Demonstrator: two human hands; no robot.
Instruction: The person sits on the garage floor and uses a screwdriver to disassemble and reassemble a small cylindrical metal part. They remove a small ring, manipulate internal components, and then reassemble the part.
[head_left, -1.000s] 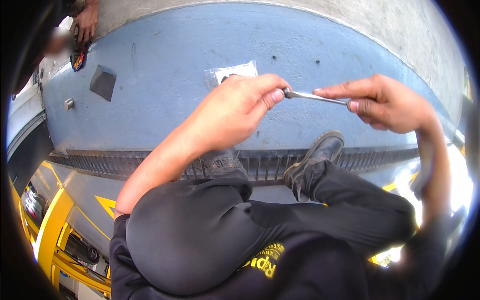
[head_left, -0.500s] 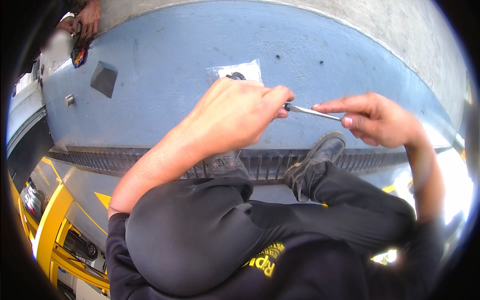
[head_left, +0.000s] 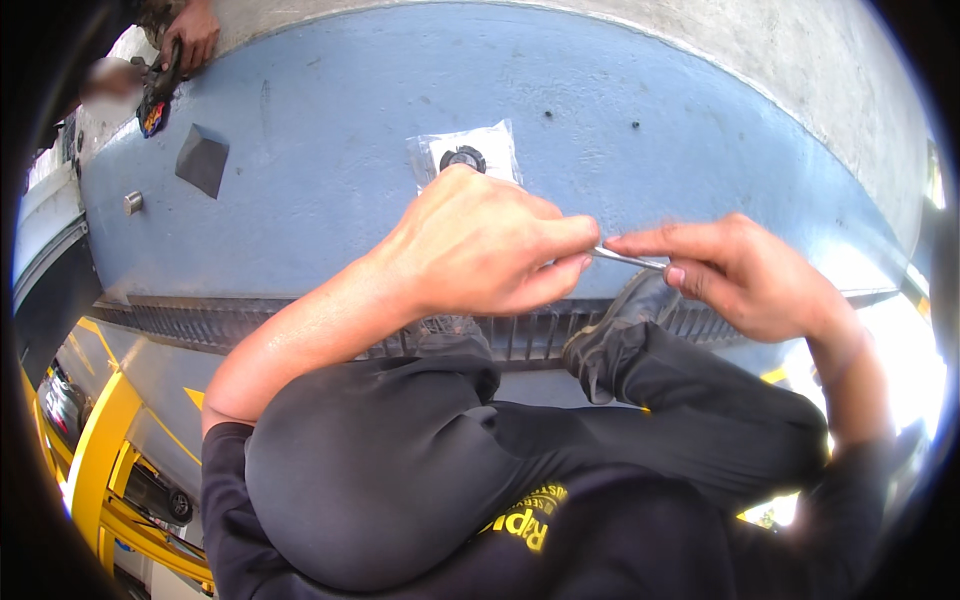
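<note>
A thin silver metal tool [head_left: 626, 259] runs between my two hands above my knees. My left hand [head_left: 480, 245] is closed around its left end. My right hand [head_left: 740, 275] pinches its right end between thumb and forefinger. Just beyond my left hand, a clear plastic bag [head_left: 470, 150] with a small black round part in it lies on the blue painted floor [head_left: 330, 150]. Most of the tool is hidden inside my left fist.
My black-trousered legs and black shoe [head_left: 610, 335] rest on a metal drain grate [head_left: 300, 325]. A small bolt [head_left: 133, 202] and a dark patch [head_left: 202, 158] mark the floor at left. Another person's hand [head_left: 190, 35] holds a dark object at top left. Yellow railing [head_left: 100, 440] stands lower left.
My right hand has slid left along the tool toward my left hand, so less of the metal shaft shows. Both hands have dropped slightly lower in view.
</note>
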